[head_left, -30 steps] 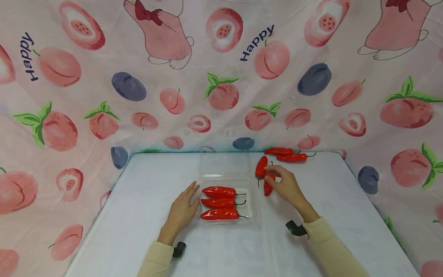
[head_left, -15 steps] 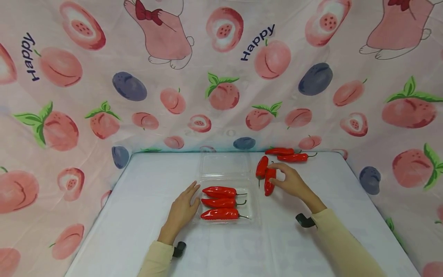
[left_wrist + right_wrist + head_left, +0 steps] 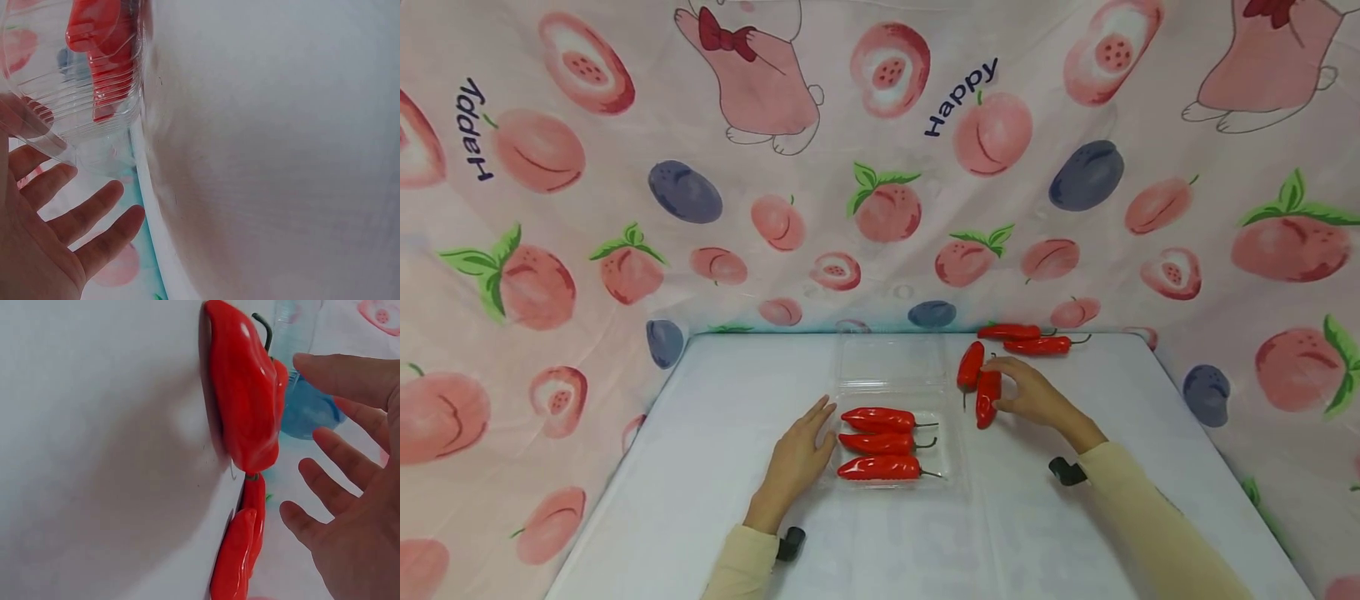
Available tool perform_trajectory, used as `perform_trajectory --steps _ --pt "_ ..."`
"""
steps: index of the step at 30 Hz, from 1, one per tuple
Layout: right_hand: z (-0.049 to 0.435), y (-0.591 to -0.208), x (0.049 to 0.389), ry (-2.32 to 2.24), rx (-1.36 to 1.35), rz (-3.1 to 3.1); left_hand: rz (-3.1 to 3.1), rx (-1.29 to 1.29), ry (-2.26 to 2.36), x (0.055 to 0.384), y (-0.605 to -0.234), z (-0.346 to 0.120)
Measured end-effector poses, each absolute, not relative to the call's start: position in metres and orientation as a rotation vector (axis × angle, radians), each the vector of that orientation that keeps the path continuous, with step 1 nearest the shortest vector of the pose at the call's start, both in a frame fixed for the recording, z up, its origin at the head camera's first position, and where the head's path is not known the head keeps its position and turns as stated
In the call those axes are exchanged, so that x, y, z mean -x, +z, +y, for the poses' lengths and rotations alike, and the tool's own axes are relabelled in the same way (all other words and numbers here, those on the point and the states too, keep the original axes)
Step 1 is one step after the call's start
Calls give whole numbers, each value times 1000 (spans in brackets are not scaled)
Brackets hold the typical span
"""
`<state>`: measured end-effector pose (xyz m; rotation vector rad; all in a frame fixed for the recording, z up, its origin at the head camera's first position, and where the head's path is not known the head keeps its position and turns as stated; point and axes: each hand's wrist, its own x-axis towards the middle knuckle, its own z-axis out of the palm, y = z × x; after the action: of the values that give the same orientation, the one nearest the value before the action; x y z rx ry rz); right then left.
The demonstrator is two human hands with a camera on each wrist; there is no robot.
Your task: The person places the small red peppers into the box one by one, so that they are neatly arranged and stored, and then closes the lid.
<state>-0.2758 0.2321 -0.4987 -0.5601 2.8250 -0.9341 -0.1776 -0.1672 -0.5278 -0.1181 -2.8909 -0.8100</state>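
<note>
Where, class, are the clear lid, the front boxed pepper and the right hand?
Clear lid (image 3: 891, 363), head view: flat panel.
Front boxed pepper (image 3: 878, 468), head view: body's middle.
Right hand (image 3: 1036, 397), head view: its middle.

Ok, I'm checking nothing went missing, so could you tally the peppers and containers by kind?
Clear plastic container: 1
Red peppers: 7 (3 in the container, 4 outside it)
Total: 8

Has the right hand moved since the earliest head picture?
Yes: the right hand has moved slightly rightward in the head view, away from the clear container.
</note>
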Motion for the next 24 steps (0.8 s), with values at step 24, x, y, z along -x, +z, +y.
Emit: perform_trajectory --steps 24 --pt "235 -518 290 -629 731 2832 -2891 112 -813 176 -526 -167"
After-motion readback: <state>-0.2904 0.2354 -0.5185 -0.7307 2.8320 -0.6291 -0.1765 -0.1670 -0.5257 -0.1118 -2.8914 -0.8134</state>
